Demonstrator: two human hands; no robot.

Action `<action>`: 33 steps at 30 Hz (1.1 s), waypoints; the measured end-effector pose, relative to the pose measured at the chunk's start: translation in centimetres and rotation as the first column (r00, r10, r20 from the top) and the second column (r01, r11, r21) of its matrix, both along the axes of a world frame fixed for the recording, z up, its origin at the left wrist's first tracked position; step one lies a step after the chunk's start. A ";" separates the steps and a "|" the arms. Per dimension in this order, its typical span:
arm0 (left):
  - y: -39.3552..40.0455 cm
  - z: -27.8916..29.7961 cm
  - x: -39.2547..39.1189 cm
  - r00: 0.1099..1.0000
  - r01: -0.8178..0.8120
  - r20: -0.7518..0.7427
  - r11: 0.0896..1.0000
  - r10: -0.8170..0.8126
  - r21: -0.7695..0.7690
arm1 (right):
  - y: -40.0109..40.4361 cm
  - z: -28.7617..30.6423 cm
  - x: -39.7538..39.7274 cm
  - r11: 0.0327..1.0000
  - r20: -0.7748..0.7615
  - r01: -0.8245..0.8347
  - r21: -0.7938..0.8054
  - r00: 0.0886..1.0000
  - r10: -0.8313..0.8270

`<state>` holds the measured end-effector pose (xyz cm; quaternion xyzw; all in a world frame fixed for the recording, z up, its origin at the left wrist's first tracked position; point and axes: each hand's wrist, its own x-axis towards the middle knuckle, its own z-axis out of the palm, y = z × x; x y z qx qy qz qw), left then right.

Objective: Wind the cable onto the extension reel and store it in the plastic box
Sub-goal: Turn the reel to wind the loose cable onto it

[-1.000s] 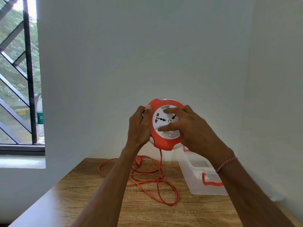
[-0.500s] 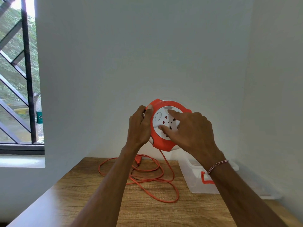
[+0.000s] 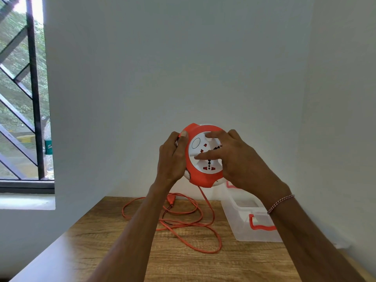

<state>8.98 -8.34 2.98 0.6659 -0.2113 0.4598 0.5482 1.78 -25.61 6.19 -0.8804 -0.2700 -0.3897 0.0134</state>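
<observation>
Step in hand, as I judged it: winding, well short of done. I had the round orange-and-white plastic extension reel (image 3: 204, 155) held up in the air above the wooden counter (image 3: 101, 237), socket face toward the camera.

Left hand (image 3: 172, 159): closed around the reel's left rim, thumb lying over the orange edge, fingers hidden behind the body. I read this as the steadying grip.

Right hand (image 3: 236, 159): not clamped on anything; fingers spread flat on the white socket disc, index finger near the top of the disc, another fingertip pressing across its middle. I took this as the turning hand.

The thin orange cable (image 3: 211, 220) hung from the reel's lower edge down to the counter, where most of it lay in loose overlapping loops between my forearms. The orange plug (image 3: 170, 199) lay among the loops at the back, near the wall. Much cable was unwound.

The clear plastic box with orange latches (image 3: 248, 216) sat open on the counter, to the right of the loops, below and behind my right wrist; it looked empty, though the forearm hid part of it.

Next move, my estimate: rotate the disc with the right fingers while the left grip resists, watching that the crossed loops do not knot as they feed.
</observation>
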 end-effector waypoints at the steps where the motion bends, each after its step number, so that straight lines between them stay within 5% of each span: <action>1: 0.0 0.0 0.0 1.000 -0.001 -0.002 1.000 0.001 0.000 | 0.2 -0.1 -0.1 0.999 0.003 0.029 -0.020 1.000 -0.029; 6: -0.2 -0.1 -0.1 1.000 0.003 -0.011 1.000 -0.003 0.002 | 0.4 -0.3 0.1 0.990 0.093 0.124 -0.069 0.989 -0.117; 16: 0.0 0.2 -0.3 1.000 0.014 0.001 1.000 -0.014 0.002 | 0.8 -0.9 0.5 0.969 0.150 0.140 0.202 0.974 -0.172; 24: 0.0 0.4 -0.3 1.000 0.025 0.011 1.000 -0.025 -0.015 | 0.1 -0.4 0.6 0.985 0.283 -0.142 0.095 0.953 0.110; 33: 0.0 0.3 -0.4 1.000 0.017 0.004 1.000 -0.017 -0.010 | 0.4 0.0 0.0 0.998 0.019 -0.062 0.005 0.998 0.062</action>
